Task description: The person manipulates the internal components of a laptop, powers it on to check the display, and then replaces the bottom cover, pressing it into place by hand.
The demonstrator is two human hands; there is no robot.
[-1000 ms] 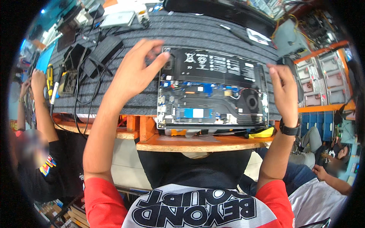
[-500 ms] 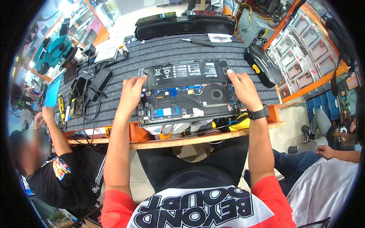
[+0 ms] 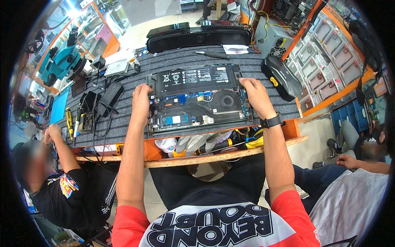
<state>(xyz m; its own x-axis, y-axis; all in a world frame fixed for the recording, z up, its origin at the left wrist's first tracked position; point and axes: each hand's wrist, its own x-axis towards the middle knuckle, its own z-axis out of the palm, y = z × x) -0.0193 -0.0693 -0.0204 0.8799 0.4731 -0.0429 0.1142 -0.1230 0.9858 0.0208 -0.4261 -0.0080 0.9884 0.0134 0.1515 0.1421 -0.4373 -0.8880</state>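
Observation:
An opened laptop lies battery side up at the front of the grey striped work mat, its bottom cover off. A wide black battery fills its far half. Nearer to me are blue circuit boards, a black heat pipe and a round fan. My left hand is closed round the laptop's left edge. On the right edge, my right hand grips it with the thumb on top near the battery's corner. The fingertips under both edges are hidden.
An open drawer with tools juts out below the laptop. Behind it lie a thin grey-handled tool and a long black speaker bar. A black case stands right; cables, adapters and screwdrivers lie left, beside a seated person.
The laptop has shifted slightly left and away from me, down onto the mat, and overhangs the drawer less. Both hands have moved with it, keeping their hold.

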